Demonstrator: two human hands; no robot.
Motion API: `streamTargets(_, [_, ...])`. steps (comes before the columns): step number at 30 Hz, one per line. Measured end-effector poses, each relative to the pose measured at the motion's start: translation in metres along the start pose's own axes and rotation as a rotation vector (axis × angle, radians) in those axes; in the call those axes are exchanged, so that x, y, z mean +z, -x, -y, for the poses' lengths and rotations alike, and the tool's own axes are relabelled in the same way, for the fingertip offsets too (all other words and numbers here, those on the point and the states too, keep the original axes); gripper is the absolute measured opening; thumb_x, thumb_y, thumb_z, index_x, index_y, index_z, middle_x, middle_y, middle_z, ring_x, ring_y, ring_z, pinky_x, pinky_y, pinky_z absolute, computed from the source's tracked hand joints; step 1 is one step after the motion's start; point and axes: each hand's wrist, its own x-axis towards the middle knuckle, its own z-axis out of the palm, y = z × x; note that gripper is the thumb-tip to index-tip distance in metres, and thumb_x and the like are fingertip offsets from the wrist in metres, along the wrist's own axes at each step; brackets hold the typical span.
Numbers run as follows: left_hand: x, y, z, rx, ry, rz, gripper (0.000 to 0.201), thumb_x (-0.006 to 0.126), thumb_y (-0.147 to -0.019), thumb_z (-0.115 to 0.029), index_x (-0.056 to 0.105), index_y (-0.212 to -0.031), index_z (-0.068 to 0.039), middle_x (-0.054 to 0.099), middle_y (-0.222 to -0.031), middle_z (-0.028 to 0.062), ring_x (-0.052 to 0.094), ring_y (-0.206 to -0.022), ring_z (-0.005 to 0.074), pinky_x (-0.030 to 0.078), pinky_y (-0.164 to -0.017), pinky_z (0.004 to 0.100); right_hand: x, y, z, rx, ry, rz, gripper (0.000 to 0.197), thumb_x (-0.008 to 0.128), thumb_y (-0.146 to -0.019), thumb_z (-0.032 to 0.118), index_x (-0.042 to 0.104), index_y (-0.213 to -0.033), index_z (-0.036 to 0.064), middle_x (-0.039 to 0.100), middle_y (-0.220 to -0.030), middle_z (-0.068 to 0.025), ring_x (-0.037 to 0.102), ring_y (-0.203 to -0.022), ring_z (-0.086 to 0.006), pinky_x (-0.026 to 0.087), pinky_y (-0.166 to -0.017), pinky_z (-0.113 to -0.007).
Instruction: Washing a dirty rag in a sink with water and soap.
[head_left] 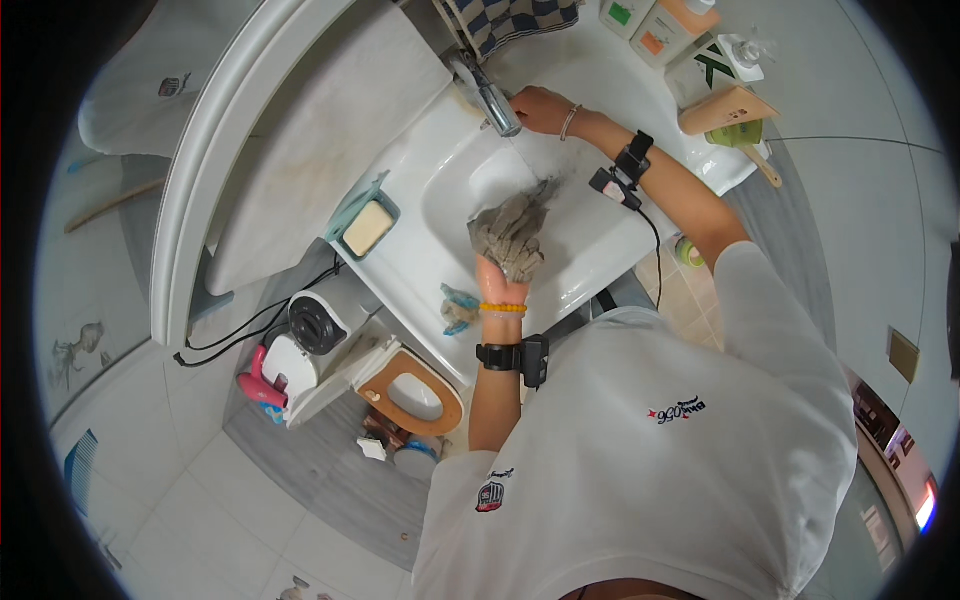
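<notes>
Over the white washbasin [590,250], my left hand [503,281] holds a bunched, wet-looking grey-brown fabric glove [510,235]. Most of my fingers are hidden beneath its folds. Up at the chrome faucet [490,97], my right hand [545,110] has its fingers curled, their tips against the side of the spout. Dark greyish water or residue [547,188] shows in the bowl just past the glove. On the basin's left ledge sits a pale bar of soap [368,228] in a teal soap dish [350,250].
A small grey-and-blue bundle [460,309] lies on the near left rim. Bottles [672,35], a tan tube [727,108] and a wooden-handled brush [762,165] stand at the right. A checked cloth [510,22] hangs at the back. The toilet [410,392] and a pink hair dryer [262,382] are at lower left.
</notes>
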Motion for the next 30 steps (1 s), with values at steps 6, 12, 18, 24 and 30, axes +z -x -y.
streamTargets(6, [0.026,0.013,-0.003,-0.057,0.061,0.004,0.045,0.034,-0.085,-0.034,0.043,-0.114,0.0,0.047,-0.114,0.0148,0.046,-0.101,0.0288,0.037,-0.086,0.0415,0.056,0.078,-0.003,-0.016,-0.905,-0.013,0.028,0.048,-0.081,0.014,0.055,-0.108,0.0072,0.055,-0.108,-0.0054,0.049,-0.101,-0.014,0.04,-0.082,-0.031])
streamTargets(12, [0.019,0.012,-0.005,-0.105,0.023,0.038,0.049,0.03,-0.085,-0.036,0.041,-0.115,0.001,0.045,-0.118,0.0146,0.042,-0.108,0.03,0.031,-0.093,0.0445,0.073,0.131,0.022,-0.011,-1.149,0.154,0.032,0.048,-0.081,0.008,0.05,-0.113,0.0069,0.053,-0.105,-0.0049,0.046,-0.099,-0.0173,0.038,-0.084,-0.027])
streamTargets(18, [-0.001,0.004,-0.035,-0.163,-0.391,0.049,0.049,0.025,-0.088,-0.036,0.043,-0.113,0.001,0.052,-0.108,0.0159,0.049,-0.101,0.0261,0.037,-0.089,0.0369,0.084,0.145,-0.017,0.061,-1.163,-0.025,0.018,0.045,-0.083,0.006,0.049,-0.1,0.0019,0.051,-0.09,-0.0032,0.045,-0.082,-0.0089,0.039,-0.069,-0.021])
streamTargets(24, [-0.006,0.003,-0.028,0.019,-0.839,0.12,0.03,0.052,-0.082,-0.014,0.05,-0.107,0.002,0.055,-0.102,0.0145,0.052,-0.092,0.0202,0.04,-0.084,0.0308,0.065,0.154,-0.014,0.233,-1.068,-0.23,0.015,0.041,-0.086,0.011,0.048,-0.095,0.0014,0.045,-0.078,-0.0018,0.041,-0.074,-0.0077,0.037,-0.069,-0.019])
streamTargets(30, [-0.031,-0.03,0.002,0.171,-1.212,-0.05,0.044,0.057,-0.078,-0.013,0.043,-0.118,0.0,0.047,-0.114,0.015,0.047,-0.104,0.0215,0.036,-0.088,0.0333,0.059,0.147,0.005,0.182,-1.082,-0.19,0.018,0.04,-0.085,0.007,0.048,-0.099,-0.0004,0.047,-0.087,-0.0008,0.041,-0.075,-0.0069,0.035,-0.069,-0.019])
